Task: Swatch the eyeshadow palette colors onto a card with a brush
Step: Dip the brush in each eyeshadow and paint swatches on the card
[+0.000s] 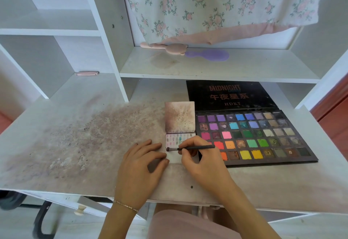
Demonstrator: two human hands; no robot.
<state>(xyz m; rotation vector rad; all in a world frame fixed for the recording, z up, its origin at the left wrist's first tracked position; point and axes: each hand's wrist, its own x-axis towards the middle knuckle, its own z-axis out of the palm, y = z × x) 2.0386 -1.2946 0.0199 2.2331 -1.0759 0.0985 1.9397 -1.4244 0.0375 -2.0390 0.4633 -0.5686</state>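
Note:
A large black eyeshadow palette [258, 139] lies open on the desk at the right, its lid flat behind it, with several rows of coloured pans. Just left of it lies a small white card [174, 157] with a row of colour swatches along its top and a stained flap standing behind it. My right hand [199, 156] pinches a thin dark brush [190, 148] held sideways, its tip resting on the card's left part below the swatches. My left hand [143, 163] lies on the desk with fingertips touching the card's left edge.
The white desk [79, 141] is stained pink-brown left of the card. A shelf above holds a pink brush [165, 47] and a purple hairbrush [209, 54]. A floral cloth [216, 5] hangs behind. A pink clip [87, 73] lies at the back left.

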